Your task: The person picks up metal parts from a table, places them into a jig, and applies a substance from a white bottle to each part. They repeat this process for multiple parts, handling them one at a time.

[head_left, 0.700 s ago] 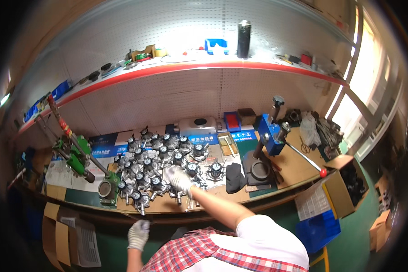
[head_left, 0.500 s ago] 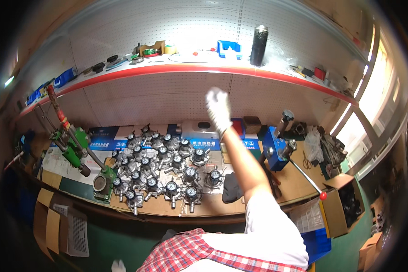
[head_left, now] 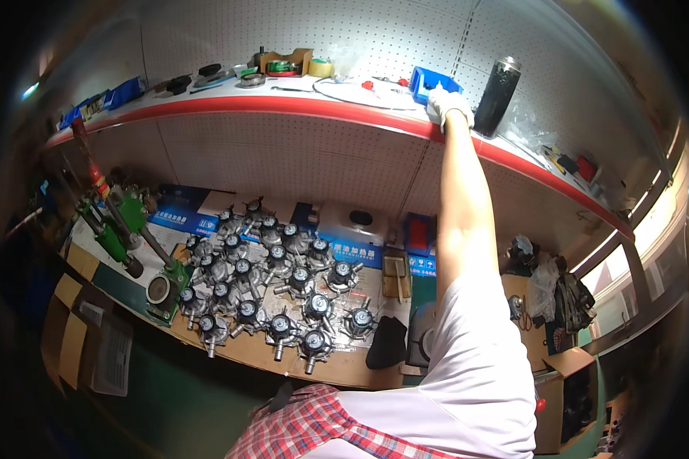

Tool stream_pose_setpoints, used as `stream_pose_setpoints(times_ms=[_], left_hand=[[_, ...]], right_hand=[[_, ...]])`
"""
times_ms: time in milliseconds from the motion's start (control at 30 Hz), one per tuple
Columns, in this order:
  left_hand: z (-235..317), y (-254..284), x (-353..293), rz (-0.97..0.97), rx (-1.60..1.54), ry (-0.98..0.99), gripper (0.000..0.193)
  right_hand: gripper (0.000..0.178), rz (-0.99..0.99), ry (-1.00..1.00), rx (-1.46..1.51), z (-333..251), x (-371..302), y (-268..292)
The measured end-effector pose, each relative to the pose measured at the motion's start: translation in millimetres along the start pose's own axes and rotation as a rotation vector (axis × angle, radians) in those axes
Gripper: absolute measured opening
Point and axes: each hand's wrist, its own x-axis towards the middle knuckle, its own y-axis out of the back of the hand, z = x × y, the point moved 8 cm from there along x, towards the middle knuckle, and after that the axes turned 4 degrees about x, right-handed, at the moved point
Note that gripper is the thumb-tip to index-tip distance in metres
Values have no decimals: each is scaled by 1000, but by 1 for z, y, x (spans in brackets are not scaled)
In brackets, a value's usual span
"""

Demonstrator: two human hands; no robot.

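Observation:
My right hand (head_left: 452, 109), in a white glove, is stretched up to the shelf at the front of a small blue bin (head_left: 433, 79). Its fingers point into or against the bin; the glove hides them, so their grip does not show. A black bottle (head_left: 498, 97) with a metallic top stands just right of this hand. My left hand is out of the picture. Below on the workbench, several round metal pump-like assemblies (head_left: 301, 278) with dark caps sit in close rows, touched by neither hand.
The shelf has a red front edge (head_left: 321, 106) and carries tape rolls (head_left: 321, 67) and a cardboard box. A green lever press (head_left: 134, 214) stands at the bench's left. A black pad (head_left: 386, 342) and a brown tray (head_left: 396, 277) lie beside the assemblies. Cardboard boxes stand at both sides.
My right hand has risen from below the shelf edge to the blue bin, moving right in the picture. The view has also shifted and tilted; the assemblies stay in place.

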Motion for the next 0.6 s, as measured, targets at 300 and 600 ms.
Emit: stream_pose_setpoints(times_ms=[300,600], left_hand=[[24,9,54,36,-14,-7,29],[197,172,163,561,-351,-532,31]], right_hand=[[51,-175,403,1063,-35,-86,55],[54,-576,496,1473,-92,-254,50]])
